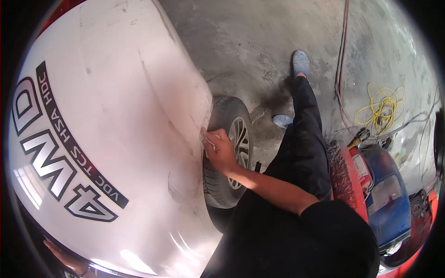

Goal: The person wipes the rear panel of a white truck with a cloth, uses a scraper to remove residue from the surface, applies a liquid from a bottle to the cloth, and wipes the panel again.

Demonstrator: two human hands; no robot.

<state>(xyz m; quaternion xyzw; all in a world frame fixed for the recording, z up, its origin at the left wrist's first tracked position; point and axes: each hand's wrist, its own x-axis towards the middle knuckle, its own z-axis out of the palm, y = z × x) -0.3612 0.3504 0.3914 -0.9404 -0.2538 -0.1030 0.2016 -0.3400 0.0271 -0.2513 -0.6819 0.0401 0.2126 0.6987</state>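
A white car body panel, scuffed with dark marks and bearing large lettering decals, fills the left side. My right hand is at the panel's edge above the wheel, its fingers closed in a pinch. Between them shows a bit of a small whitish thing, too small to name. Just behind the hand is a black tyre on a silver spoked wheel. At the lower left rim, partly cut off and dim, my left hand lies beyond the panel's edge with its fingers stretched out; nothing shows in it.
My legs in dark trousers and grey shoes stand on the stained concrete floor. To the right are a blue container, a red canister, a coiled yellow cable and a long reddish hose.
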